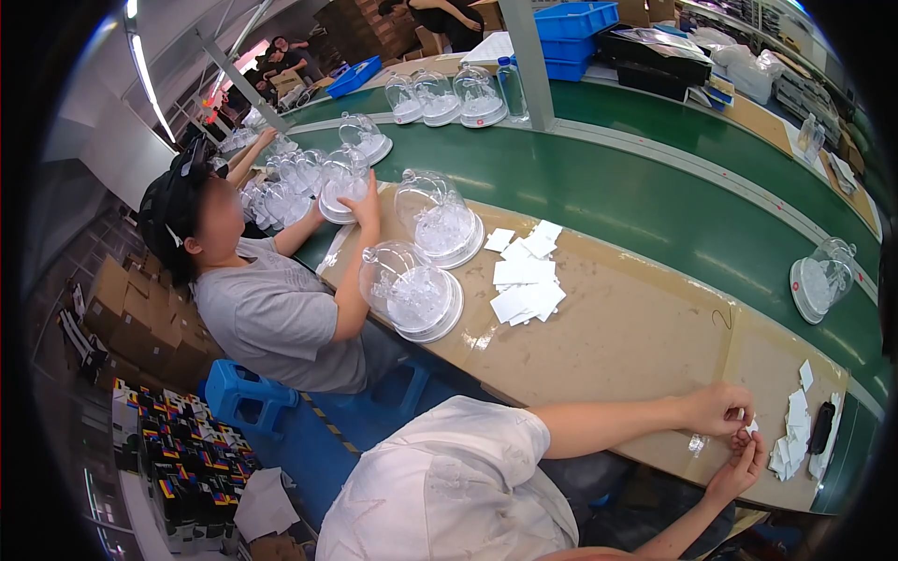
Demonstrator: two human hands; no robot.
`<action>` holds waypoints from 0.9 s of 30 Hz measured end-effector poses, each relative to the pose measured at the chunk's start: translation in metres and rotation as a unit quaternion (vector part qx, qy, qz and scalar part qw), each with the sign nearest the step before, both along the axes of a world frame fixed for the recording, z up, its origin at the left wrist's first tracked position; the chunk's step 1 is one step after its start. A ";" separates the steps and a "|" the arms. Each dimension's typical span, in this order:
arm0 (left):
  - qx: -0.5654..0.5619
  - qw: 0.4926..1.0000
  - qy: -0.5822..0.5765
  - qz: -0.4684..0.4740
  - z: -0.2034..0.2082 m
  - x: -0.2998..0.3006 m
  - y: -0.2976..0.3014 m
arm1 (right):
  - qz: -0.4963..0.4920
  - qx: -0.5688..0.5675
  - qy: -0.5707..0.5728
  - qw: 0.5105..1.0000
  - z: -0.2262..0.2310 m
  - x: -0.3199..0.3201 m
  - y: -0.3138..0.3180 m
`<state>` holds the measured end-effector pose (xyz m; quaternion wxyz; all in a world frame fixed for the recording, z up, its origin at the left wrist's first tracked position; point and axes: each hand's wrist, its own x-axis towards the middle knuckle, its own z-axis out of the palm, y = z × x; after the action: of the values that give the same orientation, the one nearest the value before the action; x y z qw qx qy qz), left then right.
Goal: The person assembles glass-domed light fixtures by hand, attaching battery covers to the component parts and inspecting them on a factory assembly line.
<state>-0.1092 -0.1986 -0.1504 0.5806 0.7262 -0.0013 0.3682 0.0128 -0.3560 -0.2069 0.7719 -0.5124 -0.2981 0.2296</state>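
— Fingers first: what do they hold?

— Left hand point(716, 409) and right hand point(739, 469) meet at the near right of the bench point(636, 346), fingertips pinched together on a small white sticker point(751, 426) between them (it is tiny, so I cannot tell which hand bears most of it).

— And around the hands?

— Just right of them lies a heap of white stickers point(788, 439), with a dark flat object point(821, 427) touching its far side. A small clear scrap point(697, 442) sits on the brown board just left of the hands.

— Farther out?

— A second spread of white sheets point(526, 276) lies to the far left on the bench, beside two clear domes point(412, 290) on round bases. One lone dome point(821, 279) rests tilted on the green belt point(655, 201), far right, well apart from the hands.

— Anyone else?

— A co-worker point(271, 309) in a grey shirt sits at the left on a blue stool point(245, 397), one hand on another dome point(344, 183) at the belt's edge. More domes stand beyond, and blue crates point(572, 28) at the far side.
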 end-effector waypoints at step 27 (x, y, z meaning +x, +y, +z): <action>-0.015 1.000 0.010 0.017 0.001 0.000 0.000 | -0.025 -0.017 0.001 1.000 0.005 -0.005 0.005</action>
<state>-0.1092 -0.1987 -0.1497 0.5848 0.7212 0.0227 0.3707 0.0076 -0.3509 -0.2023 0.7687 -0.5327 -0.2802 0.2164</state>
